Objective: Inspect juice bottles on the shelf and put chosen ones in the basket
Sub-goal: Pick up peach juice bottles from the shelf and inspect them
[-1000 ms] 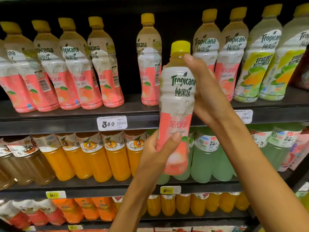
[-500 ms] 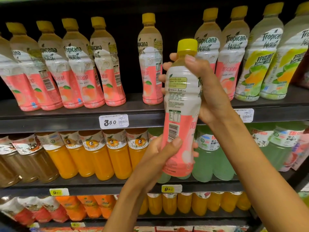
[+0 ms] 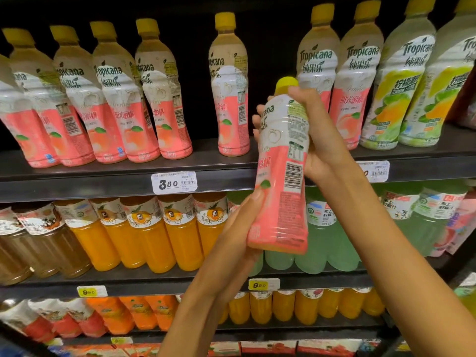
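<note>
Right hand (image 3: 316, 140) wrapped round upper body of peach bottle (image 3: 280, 176), left hand (image 3: 239, 233) cupping base. Held clear of top shelf's front edge (image 3: 103, 186), barcode and nutrition panel turned toward camera, probably for label check. Gap in peach row (image 3: 116, 104) behind. No basket in view.

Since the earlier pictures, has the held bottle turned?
Yes. The bottle has turned: its barcode side now faces the camera, while the 3.50 price tag stays fixed.

Left hand (image 3: 235, 235) and right hand (image 3: 319, 140) hold a peach juice bottle (image 3: 280, 181) before the shelf (image 3: 103, 181).
</note>
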Action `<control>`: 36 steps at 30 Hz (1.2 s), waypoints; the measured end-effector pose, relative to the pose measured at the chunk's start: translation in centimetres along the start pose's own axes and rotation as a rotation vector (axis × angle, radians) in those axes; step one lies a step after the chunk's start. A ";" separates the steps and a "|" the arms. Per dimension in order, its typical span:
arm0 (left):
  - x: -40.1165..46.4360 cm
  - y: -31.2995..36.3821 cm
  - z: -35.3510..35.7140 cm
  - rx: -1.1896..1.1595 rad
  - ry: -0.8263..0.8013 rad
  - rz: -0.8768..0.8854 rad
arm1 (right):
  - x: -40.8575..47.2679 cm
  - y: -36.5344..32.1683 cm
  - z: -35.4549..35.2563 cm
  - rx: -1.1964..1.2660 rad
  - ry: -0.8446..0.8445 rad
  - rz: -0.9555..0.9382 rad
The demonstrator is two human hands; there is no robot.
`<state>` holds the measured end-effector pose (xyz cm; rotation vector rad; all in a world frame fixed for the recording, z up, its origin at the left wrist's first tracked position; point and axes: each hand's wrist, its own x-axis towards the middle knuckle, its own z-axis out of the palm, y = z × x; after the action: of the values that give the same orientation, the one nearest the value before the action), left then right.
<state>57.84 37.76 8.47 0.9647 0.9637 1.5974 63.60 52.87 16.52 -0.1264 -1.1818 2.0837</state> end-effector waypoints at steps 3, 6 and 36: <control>-0.3 0.6 0.9 -0.097 -0.074 0.003 | 0.2 0.3 -0.1 -0.057 0.013 0.079; -0.9 1.6 1.4 -0.240 -0.129 0.037 | 0.0 0.3 -0.4 -0.167 -0.011 0.106; 0.5 0.1 0.3 0.341 0.084 0.206 | -2.1 -1.8 0.9 -0.507 -0.112 -0.210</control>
<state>57.98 38.29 8.73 1.2717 1.2557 1.6856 65.72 51.49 17.85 -0.1151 -1.6959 1.5929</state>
